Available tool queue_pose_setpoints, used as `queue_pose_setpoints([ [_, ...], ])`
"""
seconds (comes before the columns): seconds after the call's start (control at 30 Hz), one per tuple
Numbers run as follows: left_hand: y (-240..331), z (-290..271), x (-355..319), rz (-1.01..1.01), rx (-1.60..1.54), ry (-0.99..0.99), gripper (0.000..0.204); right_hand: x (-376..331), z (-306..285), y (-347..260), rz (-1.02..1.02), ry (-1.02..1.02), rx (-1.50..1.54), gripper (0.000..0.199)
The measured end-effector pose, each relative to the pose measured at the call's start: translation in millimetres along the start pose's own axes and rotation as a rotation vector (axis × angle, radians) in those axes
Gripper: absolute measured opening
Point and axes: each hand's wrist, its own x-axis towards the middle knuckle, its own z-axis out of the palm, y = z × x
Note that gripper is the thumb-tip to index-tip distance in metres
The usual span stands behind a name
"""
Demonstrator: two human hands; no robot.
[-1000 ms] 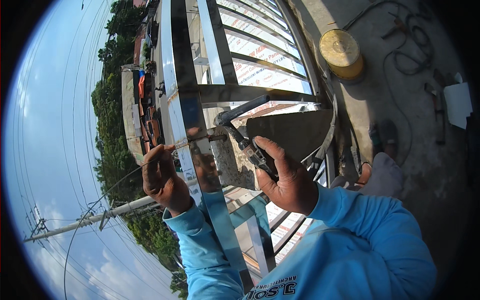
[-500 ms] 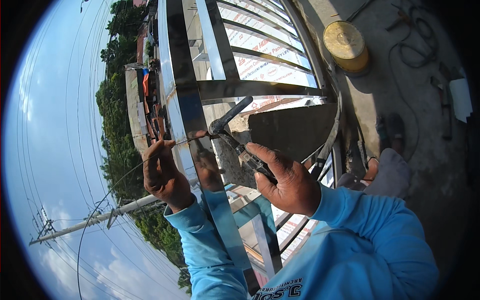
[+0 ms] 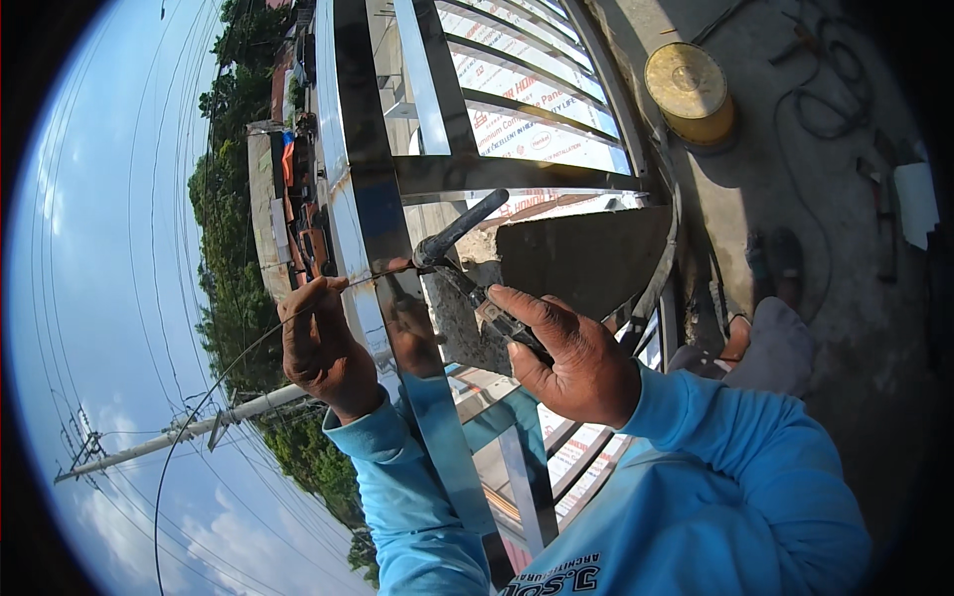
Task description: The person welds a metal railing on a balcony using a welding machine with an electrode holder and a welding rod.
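Left of the metal post, your left hand pinches the thin rod, seemingly steadying it across the post; right of it, your right hand clasps the black torch, probably angled toward the rod.

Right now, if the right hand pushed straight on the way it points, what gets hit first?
Probably the polished metal post: the black torch in the right hand would lead, and its head looks close to the post. Depth is unclear, so the thin rod may come first.
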Motion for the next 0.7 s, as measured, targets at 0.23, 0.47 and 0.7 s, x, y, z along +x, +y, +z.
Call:
queue_pose_setpoints([
  [0.23, 1.2, 1.0, 1.4, 0.027, 0.015, -0.010, 0.025, -0.9, -0.3, 0.1, 0.024, -0.022, -0.009, 0.061],
  [0.47, 1.6, 1.1, 1.2, -0.014, -0.032, -0.008, 0.029, 3.1, 0.1, -1.1, -0.040, 0.042, -0.035, 0.061],
  [0.7, 1.5, 0.6, 0.5, -0.007, 0.008, -0.011, 0.028, 1.5, 0.3, 1.0, -0.033, 0.007, -0.028, 0.060],
])
